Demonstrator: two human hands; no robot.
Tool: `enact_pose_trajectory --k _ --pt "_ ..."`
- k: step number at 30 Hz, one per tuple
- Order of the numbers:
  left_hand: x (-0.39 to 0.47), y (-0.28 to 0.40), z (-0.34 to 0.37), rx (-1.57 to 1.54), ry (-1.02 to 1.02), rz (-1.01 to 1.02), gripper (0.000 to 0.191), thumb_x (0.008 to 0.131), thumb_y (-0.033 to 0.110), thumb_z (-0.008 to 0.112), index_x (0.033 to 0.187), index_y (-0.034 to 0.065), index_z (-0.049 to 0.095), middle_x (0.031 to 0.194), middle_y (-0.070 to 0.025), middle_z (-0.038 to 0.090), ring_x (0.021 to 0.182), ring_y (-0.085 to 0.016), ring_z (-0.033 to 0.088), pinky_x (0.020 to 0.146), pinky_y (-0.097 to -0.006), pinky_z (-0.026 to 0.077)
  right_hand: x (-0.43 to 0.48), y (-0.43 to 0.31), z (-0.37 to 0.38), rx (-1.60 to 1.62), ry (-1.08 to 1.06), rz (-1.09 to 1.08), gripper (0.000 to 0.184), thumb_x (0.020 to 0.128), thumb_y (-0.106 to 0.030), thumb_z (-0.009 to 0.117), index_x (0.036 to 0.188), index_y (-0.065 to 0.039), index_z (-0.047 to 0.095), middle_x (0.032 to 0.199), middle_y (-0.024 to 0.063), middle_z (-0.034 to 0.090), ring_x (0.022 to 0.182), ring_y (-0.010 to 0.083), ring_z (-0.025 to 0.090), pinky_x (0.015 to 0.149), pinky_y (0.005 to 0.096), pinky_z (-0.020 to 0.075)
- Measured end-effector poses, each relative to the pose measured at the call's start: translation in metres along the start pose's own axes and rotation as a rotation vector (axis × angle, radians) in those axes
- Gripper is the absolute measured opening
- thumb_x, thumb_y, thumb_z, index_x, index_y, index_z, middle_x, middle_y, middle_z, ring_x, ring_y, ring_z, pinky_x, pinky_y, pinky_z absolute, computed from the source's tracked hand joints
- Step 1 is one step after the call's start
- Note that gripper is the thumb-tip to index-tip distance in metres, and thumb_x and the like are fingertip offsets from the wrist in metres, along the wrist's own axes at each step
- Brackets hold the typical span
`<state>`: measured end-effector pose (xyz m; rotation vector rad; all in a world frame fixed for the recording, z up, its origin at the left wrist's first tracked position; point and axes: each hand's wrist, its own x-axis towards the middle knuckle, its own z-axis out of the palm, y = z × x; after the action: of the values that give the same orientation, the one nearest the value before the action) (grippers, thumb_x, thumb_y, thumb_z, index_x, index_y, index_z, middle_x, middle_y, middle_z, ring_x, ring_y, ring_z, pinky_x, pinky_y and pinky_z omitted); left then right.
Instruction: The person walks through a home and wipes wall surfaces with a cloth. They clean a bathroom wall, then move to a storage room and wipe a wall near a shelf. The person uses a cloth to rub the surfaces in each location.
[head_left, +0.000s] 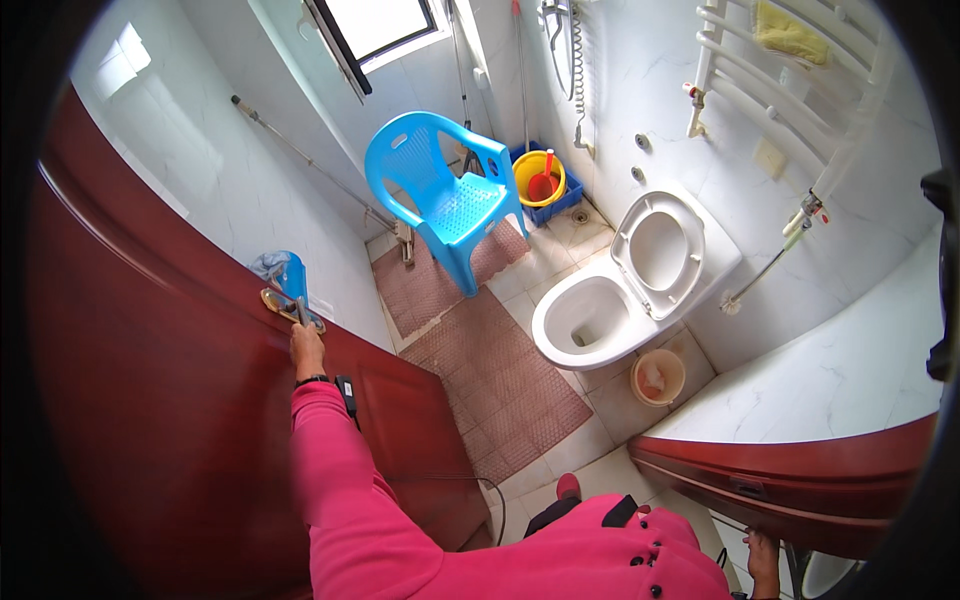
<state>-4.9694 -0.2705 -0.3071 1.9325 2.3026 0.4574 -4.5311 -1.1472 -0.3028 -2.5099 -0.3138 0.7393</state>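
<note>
My left hand (307, 351) is wrapped around the metal lever handle (301, 309) of a dark red door (187, 360), which stands ajar on the left. A dark band circles that wrist below the pink sleeve. My right hand (763, 559) is low at the right, against or just beside the red door frame (780, 472). Its fingertips are partly hidden, so I cannot tell how they are bent. Before me on the bathroom floor stands a white toilet (551, 341) with its lid and seat raised.
A blue plastic armchair (461, 210) stands on reddish mats (510, 390). Behind it, a yellow bucket (525, 193) with a red scoop sits in a blue basin (574, 191). A small waste bin (637, 386) is beside the toilet. A cable (501, 499) hangs near the door.
</note>
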Motion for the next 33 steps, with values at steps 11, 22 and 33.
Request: enact_pose_trajectory --k 11,22,33 --pt "-0.03 -0.035 -0.001 -0.005 0.144 -0.041 0.037 0.089 0.033 0.057 0.111 0.0041 0.058 0.117 -0.0209 0.062 0.11 -0.039 0.059 0.091 -0.0504 0.047 0.012 0.009 0.003 0.013 -0.062 -0.095 0.037 0.099 -0.023 0.044 0.117 0.004 0.06 0.109 0.0177 0.065 0.091 0.0238 0.065 0.085 0.0369 0.0507" --pt "-0.09 -0.074 -0.065 -0.839 0.004 0.577 0.024 0.089 0.01 0.054 0.1 -0.0078 0.066 0.099 -0.0207 0.069 0.087 -0.024 0.064 0.079 -0.0378 0.051 -0.021 -0.026 -0.004 0.335 0.054 -0.736 0.027 0.094 -0.015 0.053 0.118 -0.004 0.058 0.109 0.0168 0.061 0.101 0.0336 0.057 0.089 0.0406 0.0456" --pt "-0.096 -0.071 -0.08 -0.036 -0.061 0.057 0.054 0.087 0.035 0.063 0.134 0.0129 0.049 0.138 -0.0112 0.051 0.13 -0.034 0.043 0.103 -0.0591 0.036 -0.064 -0.024 0.041 0.24 -0.66 0.004 0.046 0.101 -0.037 0.041 0.115 0.001 0.063 0.105 0.0113 0.067 0.099 0.0212 0.062 0.087 0.0331 0.0485"
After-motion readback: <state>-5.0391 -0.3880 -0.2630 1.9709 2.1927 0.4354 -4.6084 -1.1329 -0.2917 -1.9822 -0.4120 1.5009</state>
